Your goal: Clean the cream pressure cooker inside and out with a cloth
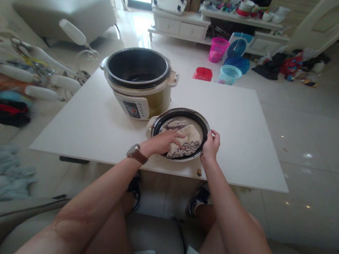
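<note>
A round cooker lid (pixel 184 113) lies underside up near the front of the white table, its dark sealing ring showing. On its inner face is a beige patterned cloth (pixel 191 138). My left hand (pixel 169 140), with a watch at the wrist, rests on this cloth with its fingers spread. The lid's right rim is gripped by my right hand (pixel 211 145), thumb and fingers around the edge. Behind and to the left stands an electric pressure cooker (pixel 156 103), lidless, with a dark inner pot and a control panel on its front.
The white table (pixel 234 126) has a small sticker (pixel 199 172) near its front edge. Beyond it on the floor are a pink basket (pixel 218 50), a light blue basket (pixel 230 74) and a red stool-like item (pixel 203 74). A white rack (pixel 72 32) stands at left.
</note>
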The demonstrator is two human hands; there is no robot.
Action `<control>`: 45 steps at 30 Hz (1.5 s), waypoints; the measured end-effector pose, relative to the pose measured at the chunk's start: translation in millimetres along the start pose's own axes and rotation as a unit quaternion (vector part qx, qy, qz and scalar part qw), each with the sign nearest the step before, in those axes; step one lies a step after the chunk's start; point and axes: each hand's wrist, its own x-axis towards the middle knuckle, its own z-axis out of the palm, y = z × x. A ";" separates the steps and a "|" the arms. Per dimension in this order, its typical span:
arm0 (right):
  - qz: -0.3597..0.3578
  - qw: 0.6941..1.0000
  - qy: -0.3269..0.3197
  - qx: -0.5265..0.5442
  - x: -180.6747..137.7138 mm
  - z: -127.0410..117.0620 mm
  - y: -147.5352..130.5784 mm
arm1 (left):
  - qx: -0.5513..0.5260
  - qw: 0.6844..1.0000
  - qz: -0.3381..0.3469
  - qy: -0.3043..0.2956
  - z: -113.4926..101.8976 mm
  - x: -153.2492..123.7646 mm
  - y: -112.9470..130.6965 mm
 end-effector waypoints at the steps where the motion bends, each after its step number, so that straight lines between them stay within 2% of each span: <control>1: 0.001 1.000 0.000 0.001 0.0 -0.1 -0.4 | -0.002 1.000 -0.004 -0.004 -3.0 -3.6 -4.4; 6: -0.004 1.000 -0.012 -0.001 -1.9 -0.3 -3.0 | 0.000 1.000 -0.029 0.002 -11.2 -18.1 -24.3; 11: -0.010 1.000 -0.017 -0.006 -3.9 -0.5 -4.4 | -0.004 1.000 -0.021 0.015 -6.5 -19.7 -29.6; 16: -0.024 0.999 -0.023 -0.016 -6.3 0.2 -7.9 | -0.029 0.999 0.006 0.016 -1.5 -16.5 -25.3; 21: -0.050 0.998 -0.026 -0.030 -7.6 0.1 -11.2 | -0.018 0.998 0.023 0.050 14.3 -5.5 -5.5; 25: -0.061 0.997 -0.048 -0.026 -7.7 -0.9 -11.1 | -0.003 0.995 -0.004 0.099 26.5 8.6 6.8; 30: -0.055 0.997 -0.055 -0.010 -6.8 -1.1 -8.0 | 0.033 0.987 -0.089 0.128 23.6 17.9 2.8; 36: -0.023 0.999 -0.043 -0.001 -4.4 0.3 -5.4 | 0.042 0.987 -0.121 0.095 12.4 13.8 -1.3; 45: -0.033 0.999 -0.028 -0.017 -5.9 1.2 -6.8 | 0.010 0.996 -0.085 0.021 0.3 -7.5 11.0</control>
